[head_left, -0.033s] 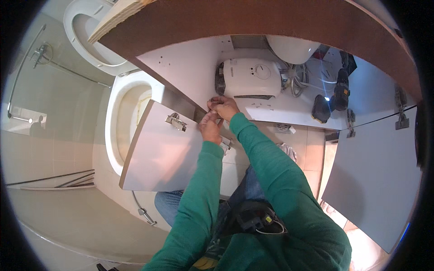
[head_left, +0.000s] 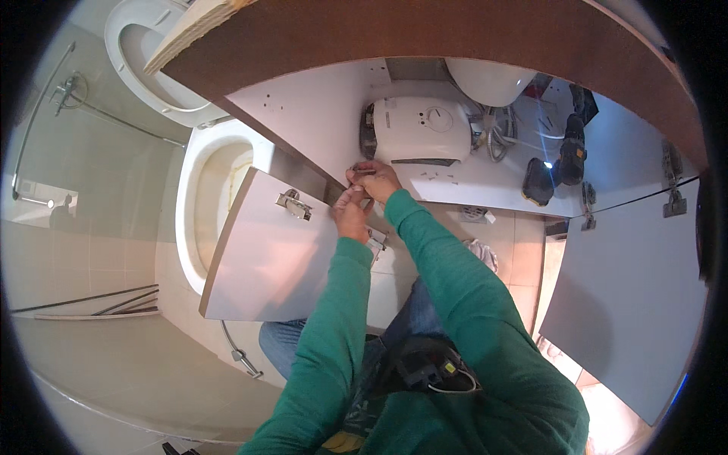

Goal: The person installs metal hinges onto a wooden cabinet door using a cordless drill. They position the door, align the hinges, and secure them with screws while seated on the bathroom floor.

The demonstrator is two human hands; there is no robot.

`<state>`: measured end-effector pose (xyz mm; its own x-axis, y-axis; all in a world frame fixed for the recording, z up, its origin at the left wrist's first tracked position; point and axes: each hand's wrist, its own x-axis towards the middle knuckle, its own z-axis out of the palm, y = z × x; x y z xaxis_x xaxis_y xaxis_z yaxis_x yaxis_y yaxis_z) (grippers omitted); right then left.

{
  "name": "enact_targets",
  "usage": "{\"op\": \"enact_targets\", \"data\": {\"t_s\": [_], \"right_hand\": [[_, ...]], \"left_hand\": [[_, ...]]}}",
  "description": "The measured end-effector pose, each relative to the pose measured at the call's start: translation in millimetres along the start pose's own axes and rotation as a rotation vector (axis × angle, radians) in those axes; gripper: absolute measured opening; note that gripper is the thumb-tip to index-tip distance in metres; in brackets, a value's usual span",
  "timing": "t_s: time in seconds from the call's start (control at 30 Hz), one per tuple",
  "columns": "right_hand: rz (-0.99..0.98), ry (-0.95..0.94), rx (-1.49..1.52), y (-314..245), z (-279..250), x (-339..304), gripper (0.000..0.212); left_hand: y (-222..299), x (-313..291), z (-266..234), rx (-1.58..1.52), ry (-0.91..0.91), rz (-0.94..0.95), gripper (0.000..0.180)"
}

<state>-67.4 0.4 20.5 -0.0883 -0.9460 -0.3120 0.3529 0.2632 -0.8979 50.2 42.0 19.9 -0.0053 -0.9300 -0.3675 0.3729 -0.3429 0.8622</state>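
Observation:
My left hand (head_left: 351, 214) and my right hand (head_left: 376, 182) meet at the front edge of the cabinet's left side panel (head_left: 303, 121). Fingers of both are pinched together, the right just beyond the left; whatever they grip is too small or hidden to name. Below and to the left, a loose pale cabinet door (head_left: 273, 254) leans over my knee. It carries a metal hinge (head_left: 294, 205), and a second hinge (head_left: 375, 244) shows beside my left wrist. Several small screws (head_left: 440, 177) lie on the cabinet floor, right of my right hand.
Inside the cabinet sits a white water heater (head_left: 425, 129) with coiled hoses (head_left: 498, 136). A cordless drill (head_left: 572, 155), its light on, rests to the right. The right cabinet door (head_left: 626, 296) hangs open. A toilet (head_left: 189, 197) stands left; the brown countertop edge (head_left: 425, 34) juts overhead.

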Motion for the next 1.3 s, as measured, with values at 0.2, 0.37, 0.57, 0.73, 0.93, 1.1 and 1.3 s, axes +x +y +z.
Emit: {"op": "enact_targets", "data": {"t_s": [0.2,0.37,0.57,0.73,0.93,1.1,1.3], "right_hand": [[-0.187,0.100,-0.473,-18,-31,-31,0.049],[-0.230,0.375,0.093,-35,-112,-97,0.038],[-0.106,0.377,0.297,-37,-192,-150,0.031],[-0.087,0.383,0.280,-29,-195,-162,0.032],[0.017,0.363,0.229,-7,-168,-183,0.030],[0.223,0.161,0.061,40,-147,-195,0.031],[0.239,0.018,-0.117,68,-107,-184,0.031]], "left_hand": [[-7,-21,5,0.283,-0.082,0.060,0.016],[-43,-27,70,0.759,-0.164,0.421,0.014],[-50,-15,113,1.059,-0.059,0.302,0.022],[-57,-12,89,0.894,-0.078,0.380,0.025],[-51,-93,19,0.877,-0.185,0.274,0.023],[-86,-144,-86,0.860,-0.340,-0.329,0.022],[-112,-158,-136,0.491,-0.081,-0.590,0.018]]}}
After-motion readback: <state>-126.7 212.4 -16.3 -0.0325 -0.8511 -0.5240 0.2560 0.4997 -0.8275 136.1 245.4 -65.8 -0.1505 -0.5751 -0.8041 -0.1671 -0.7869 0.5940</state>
